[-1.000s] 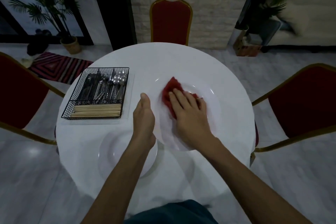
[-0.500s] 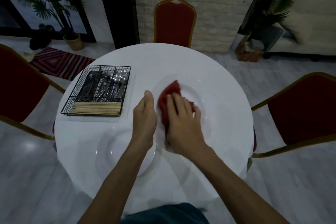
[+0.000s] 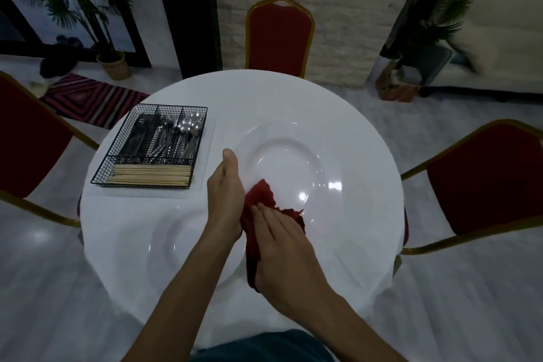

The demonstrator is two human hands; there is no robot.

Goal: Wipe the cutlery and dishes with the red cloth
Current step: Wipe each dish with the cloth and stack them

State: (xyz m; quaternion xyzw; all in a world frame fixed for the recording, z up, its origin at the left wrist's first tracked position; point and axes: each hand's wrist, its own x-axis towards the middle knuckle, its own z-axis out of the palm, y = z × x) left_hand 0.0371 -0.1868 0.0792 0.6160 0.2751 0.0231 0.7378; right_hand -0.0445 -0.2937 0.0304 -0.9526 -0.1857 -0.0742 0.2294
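Two white plates lie on a round white desk [image 3: 264, 97]: a large plate [image 3: 293, 161] at its middle and a second plate [image 3: 176, 244] nearer the person, to the left, partly under the left forearm. The red cloth [image 3: 258, 211] lies crumpled on the near left part of the large plate, running from the inner well over the rim toward the person. The right grip [image 3: 282, 250], a bare hand, lies flat on the cloth with its fingers straight and together, pressing it onto the plate rather than clenching it. The left grip [image 3: 224, 200] stands edge-on at the large plate's left rim, thumb pointing away from the person, and it touches the cloth's left edge. Its fingers are hidden beneath the hand, so I cannot tell whether it grasps the rim or merely rests against it. On the far left of the desk, well apart from both grips, sits a black wire basket [image 3: 150, 147]. Its rear compartments hold metal cutlery, with spoons [image 3: 191, 125] in the rightmost one, and its front compartment holds wooden sticks [image 3: 150, 178] laid sideways. Three red chairs with gold frames stand around the desk: one at the far side [image 3: 279, 35], one left [image 3: 26, 141], one right [image 3: 484, 179].
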